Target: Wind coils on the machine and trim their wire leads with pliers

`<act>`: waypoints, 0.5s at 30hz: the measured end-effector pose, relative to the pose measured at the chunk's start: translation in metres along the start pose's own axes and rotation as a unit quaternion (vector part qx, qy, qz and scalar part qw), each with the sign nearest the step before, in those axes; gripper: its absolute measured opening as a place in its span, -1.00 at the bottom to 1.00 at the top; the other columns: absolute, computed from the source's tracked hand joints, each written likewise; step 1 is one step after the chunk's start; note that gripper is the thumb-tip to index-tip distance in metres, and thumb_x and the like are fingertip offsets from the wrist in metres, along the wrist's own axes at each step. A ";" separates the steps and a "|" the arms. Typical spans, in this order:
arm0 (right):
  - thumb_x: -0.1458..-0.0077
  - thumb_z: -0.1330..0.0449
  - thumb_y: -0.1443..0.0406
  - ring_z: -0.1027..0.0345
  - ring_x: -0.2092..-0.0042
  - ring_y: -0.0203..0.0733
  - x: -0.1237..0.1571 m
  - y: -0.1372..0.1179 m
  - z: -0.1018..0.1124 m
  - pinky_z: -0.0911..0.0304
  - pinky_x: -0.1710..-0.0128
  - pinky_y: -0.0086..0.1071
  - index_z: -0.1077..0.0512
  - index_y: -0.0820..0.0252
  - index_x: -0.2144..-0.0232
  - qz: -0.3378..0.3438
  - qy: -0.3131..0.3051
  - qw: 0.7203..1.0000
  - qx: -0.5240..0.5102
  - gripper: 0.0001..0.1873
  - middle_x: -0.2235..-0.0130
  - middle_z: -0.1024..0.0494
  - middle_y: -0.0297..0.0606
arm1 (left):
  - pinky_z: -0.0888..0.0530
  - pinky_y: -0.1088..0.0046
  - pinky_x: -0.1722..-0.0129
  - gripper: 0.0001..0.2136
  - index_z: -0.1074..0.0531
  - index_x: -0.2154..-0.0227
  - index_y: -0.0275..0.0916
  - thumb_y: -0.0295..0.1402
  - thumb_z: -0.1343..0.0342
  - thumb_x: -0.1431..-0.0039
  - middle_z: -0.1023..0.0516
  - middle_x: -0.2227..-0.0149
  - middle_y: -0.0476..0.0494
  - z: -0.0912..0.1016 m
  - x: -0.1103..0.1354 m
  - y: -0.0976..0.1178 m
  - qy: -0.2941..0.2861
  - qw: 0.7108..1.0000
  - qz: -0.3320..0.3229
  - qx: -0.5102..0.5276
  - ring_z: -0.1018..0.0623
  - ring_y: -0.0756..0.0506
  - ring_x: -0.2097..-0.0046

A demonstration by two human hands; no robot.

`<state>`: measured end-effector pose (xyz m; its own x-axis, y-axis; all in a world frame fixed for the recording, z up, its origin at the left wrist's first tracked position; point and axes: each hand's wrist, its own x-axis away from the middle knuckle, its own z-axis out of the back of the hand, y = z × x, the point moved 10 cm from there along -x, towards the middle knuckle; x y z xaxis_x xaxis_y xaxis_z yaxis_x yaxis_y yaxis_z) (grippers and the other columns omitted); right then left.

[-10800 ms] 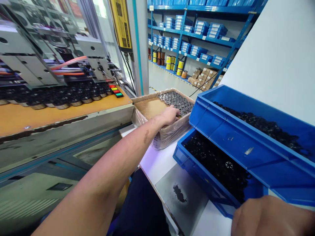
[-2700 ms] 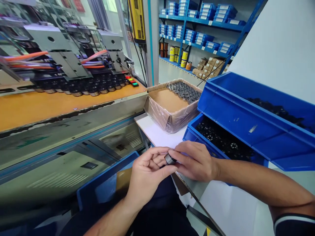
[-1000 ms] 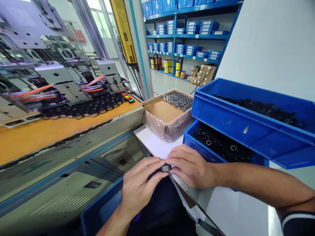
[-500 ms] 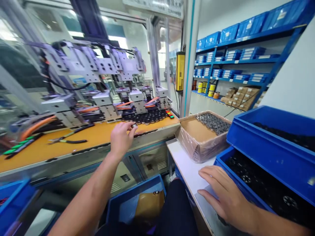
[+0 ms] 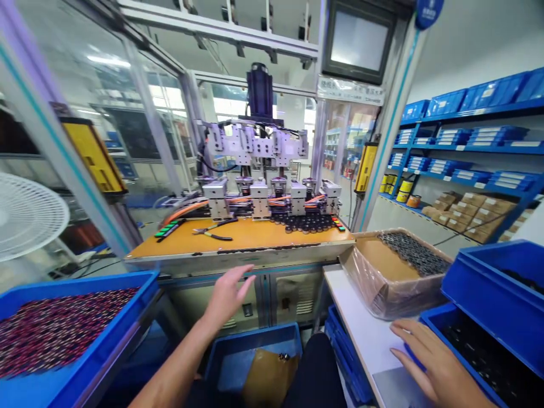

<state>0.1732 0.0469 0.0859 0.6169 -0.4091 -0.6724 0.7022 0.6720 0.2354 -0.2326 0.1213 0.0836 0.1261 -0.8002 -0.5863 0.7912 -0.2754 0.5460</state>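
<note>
My left hand (image 5: 227, 293) hovers in front of the orange worktop's edge, above a blue bin on the floor. Its fingers are stretched with the thumb apart, and nothing shows between them. My right hand (image 5: 433, 360) is over the white side table (image 5: 355, 309), fingers spread and holding nothing that I can see. Small dark round parts (image 5: 304, 222) stand grouped on the worktop (image 5: 170, 243), below the machine's clamps (image 5: 259, 198). Pliers (image 5: 212, 232) with dark and yellow handles lie to their left. A plastic-lined carton (image 5: 382, 289) holds rows of metal parts near my right hand.
Blue crates (image 5: 488, 289) with black parts stand at the right. On the left, a blue tray (image 5: 144, 283) holds many red and dark pieces. The floor bin (image 5: 225, 354) contains cardboard and a few small parts. A white fan (image 5: 32, 215) is at far left.
My left hand has drawn back and down from the worktop; the small metal part it pinched no longer shows in its fingers. The view has swung left; my right hand stays open over the side table.
</note>
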 end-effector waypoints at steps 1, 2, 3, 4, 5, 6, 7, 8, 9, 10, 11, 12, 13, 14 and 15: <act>-0.33 -0.02 0.15 -0.52 0.13 -0.07 0.004 0.002 -0.005 -0.50 0.17 -0.27 -0.50 0.22 0.13 0.008 0.001 1.000 0.017 -0.66 0.13 -0.57 -0.10 | -0.51 0.15 -0.01 -0.73 -0.57 0.18 -0.23 -0.22 -0.09 -0.15 -0.67 0.12 -0.29 0.006 0.015 -0.006 0.002 1.000 0.006 0.007 -0.63 -0.28 0.06; -0.34 -0.01 0.14 -0.52 0.13 -0.07 0.006 0.001 -0.009 -0.49 0.17 -0.26 -0.50 0.23 0.14 0.022 0.004 0.999 0.033 -0.65 0.13 -0.57 -0.09 | -0.53 0.16 0.00 -0.73 -0.57 0.18 -0.22 -0.23 -0.10 -0.16 -0.67 0.13 -0.27 0.010 0.028 -0.012 0.004 1.000 0.012 0.015 -0.64 -0.26 0.07; -0.34 0.00 0.13 -0.52 0.14 -0.07 0.005 -0.001 -0.012 -0.49 0.18 -0.26 -0.51 0.23 0.14 0.041 0.007 0.998 0.045 -0.64 0.13 -0.57 -0.09 | -0.54 0.18 0.02 -0.74 -0.57 0.18 -0.22 -0.23 -0.10 -0.17 -0.68 0.14 -0.25 0.013 0.039 -0.018 0.005 1.000 0.018 0.024 -0.65 -0.25 0.08; -0.34 0.00 0.14 -0.52 0.14 -0.08 0.002 -0.005 -0.013 -0.48 0.18 -0.27 -0.51 0.24 0.15 0.065 0.010 0.996 0.054 -0.64 0.13 -0.57 -0.08 | -0.56 0.19 0.04 -0.76 -0.57 0.18 -0.21 -0.24 -0.10 -0.17 -0.68 0.15 -0.23 0.013 0.049 -0.025 0.005 0.999 0.026 0.035 -0.65 -0.24 0.09; -0.34 0.00 0.16 -0.52 0.14 -0.08 -0.003 -0.011 -0.013 -0.46 0.17 -0.27 -0.51 0.24 0.14 0.091 0.010 0.994 0.061 -0.64 0.12 -0.57 -0.08 | -0.57 0.21 0.07 -0.77 -0.57 0.19 -0.20 -0.26 -0.11 -0.17 -0.69 0.16 -0.21 0.011 0.057 -0.032 0.005 0.998 0.033 0.046 -0.66 -0.23 0.11; -0.34 0.00 0.17 -0.51 0.12 -0.07 -0.012 -0.018 -0.013 -0.45 0.14 -0.26 -0.51 0.24 0.14 0.116 0.007 0.991 0.066 -0.66 0.11 -0.57 -0.08 | -0.59 0.23 0.09 -0.78 -0.57 0.19 -0.19 -0.27 -0.12 -0.17 -0.69 0.17 -0.19 0.008 0.063 -0.038 0.004 0.997 0.039 0.060 -0.66 -0.21 0.13; -0.34 -0.01 0.17 -0.51 0.10 -0.07 -0.025 -0.026 -0.010 -0.43 0.11 -0.26 -0.50 0.23 0.12 0.138 0.003 0.988 0.071 -0.67 0.09 -0.57 -0.08 | -0.59 0.25 0.11 -0.79 -0.57 0.19 -0.19 -0.29 -0.12 -0.17 -0.69 0.18 -0.18 0.003 0.069 -0.044 0.002 0.996 0.045 0.075 -0.66 -0.20 0.15; -0.34 -0.02 0.18 -0.50 0.09 -0.06 -0.040 -0.036 -0.007 -0.41 0.09 -0.25 -0.50 0.23 0.11 0.157 0.002 0.985 0.076 -0.67 0.09 -0.57 -0.08 | -0.60 0.26 0.12 -0.79 -0.57 0.18 -0.18 -0.30 -0.13 -0.17 -0.69 0.18 -0.17 -0.004 0.074 -0.049 0.000 0.995 0.049 0.092 -0.66 -0.19 0.16; -0.34 -0.02 0.18 -0.50 0.10 -0.07 -0.056 -0.046 -0.002 -0.40 0.09 -0.26 -0.50 0.23 0.11 0.175 0.007 0.981 0.082 -0.68 0.09 -0.58 -0.09 | -0.59 0.28 0.12 -0.80 -0.57 0.18 -0.18 -0.30 -0.13 -0.17 -0.68 0.18 -0.17 -0.011 0.078 -0.052 -0.002 0.993 0.051 0.110 -0.66 -0.17 0.17; -0.33 -0.02 0.19 -0.51 0.11 -0.08 -0.074 -0.057 0.002 -0.40 0.10 -0.27 -0.50 0.22 0.12 0.191 0.016 0.978 0.088 -0.69 0.11 -0.59 -0.10 | -0.59 0.30 0.12 -0.81 -0.57 0.18 -0.17 -0.30 -0.14 -0.17 -0.68 0.20 -0.17 -0.018 0.080 -0.053 -0.005 0.990 0.051 0.128 -0.66 -0.16 0.18; -0.34 -0.03 0.20 -0.52 0.14 -0.10 -0.091 -0.070 0.005 -0.40 0.12 -0.30 -0.51 0.22 0.13 0.207 0.026 0.974 0.093 -0.70 0.14 -0.60 -0.12 | -0.59 0.32 0.14 -0.82 -0.57 0.21 -0.17 -0.29 -0.15 -0.18 -0.68 0.22 -0.16 -0.025 0.082 -0.053 -0.008 0.988 0.046 0.146 -0.65 -0.15 0.20; -0.34 -0.03 0.22 -0.53 0.16 -0.12 -0.106 -0.084 0.007 -0.41 0.14 -0.33 -0.51 0.22 0.14 0.223 0.039 0.969 0.096 -0.71 0.17 -0.62 -0.14 | -0.59 0.33 0.16 -0.83 -0.56 0.22 -0.19 -0.27 -0.16 -0.19 -0.67 0.24 -0.16 -0.030 0.083 -0.050 -0.011 0.986 0.038 0.163 -0.64 -0.13 0.22; -0.34 -0.04 0.24 -0.53 0.18 -0.14 -0.120 -0.097 0.005 -0.41 0.15 -0.36 -0.51 0.23 0.16 0.237 0.052 0.965 0.096 -0.73 0.20 -0.62 -0.15 | -0.59 0.35 0.20 -0.83 -0.55 0.24 -0.20 -0.24 -0.17 -0.19 -0.65 0.26 -0.15 -0.033 0.083 -0.047 -0.014 0.984 0.027 0.177 -0.63 -0.11 0.24; -0.33 -0.04 0.26 -0.53 0.19 -0.16 -0.134 -0.109 0.000 -0.42 0.15 -0.37 -0.50 0.24 0.16 0.246 0.064 0.963 0.091 -0.75 0.21 -0.63 -0.15 | -0.58 0.35 0.22 -0.81 -0.53 0.24 -0.22 -0.22 -0.15 -0.22 -0.62 0.23 -0.14 -0.034 0.082 -0.045 -0.017 0.982 0.017 0.187 -0.61 -0.08 0.25; -0.33 -0.04 0.29 -0.53 0.19 -0.16 -0.147 -0.120 -0.008 -0.42 0.14 -0.37 -0.49 0.25 0.16 0.248 0.071 0.963 0.079 -0.76 0.22 -0.63 -0.15 | -0.57 0.30 0.18 -0.78 -0.49 0.15 -0.23 -0.22 -0.11 -0.27 -0.58 0.13 -0.16 -0.033 0.081 -0.044 -0.014 0.981 0.010 0.192 -0.58 -0.08 0.19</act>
<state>-0.0049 0.0315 0.1507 0.8440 0.0342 -0.5352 0.3852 0.6557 0.6493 -0.2375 0.0861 -0.0076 0.1180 -0.8201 -0.5600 0.5037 -0.4365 0.7454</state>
